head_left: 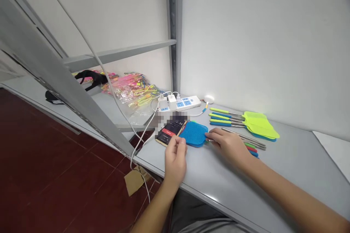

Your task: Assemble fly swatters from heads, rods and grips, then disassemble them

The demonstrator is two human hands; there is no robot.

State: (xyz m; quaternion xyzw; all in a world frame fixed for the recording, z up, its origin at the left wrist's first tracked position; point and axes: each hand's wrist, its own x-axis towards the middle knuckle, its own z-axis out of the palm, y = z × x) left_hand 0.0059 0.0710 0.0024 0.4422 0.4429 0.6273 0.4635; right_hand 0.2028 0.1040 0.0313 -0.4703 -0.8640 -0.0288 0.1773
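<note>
A blue fly swatter (193,134) head lies low over the grey shelf, with slivers of red and green showing at its edges. My right hand (229,146) pinches its right edge, where a short metal piece shows under the fingers. At the swatter's lower left corner, my left hand (175,158) is closed, thumb against curled fingers; whatever lies between them is hidden. Just beyond the left hand rests a phone (167,135) with a lit screen. Right of my right hand are loose metal rods (246,139) and coloured handles (252,149), partly covered by my wrist.
Yellow-green fly swatters (258,123) are stacked against the wall. Behind the phone stands a power strip (188,102) with white plugs and cables. Bagged colourful cords (131,87) lie beyond the metal rack post (68,76). A white sheet (333,153) lies far right.
</note>
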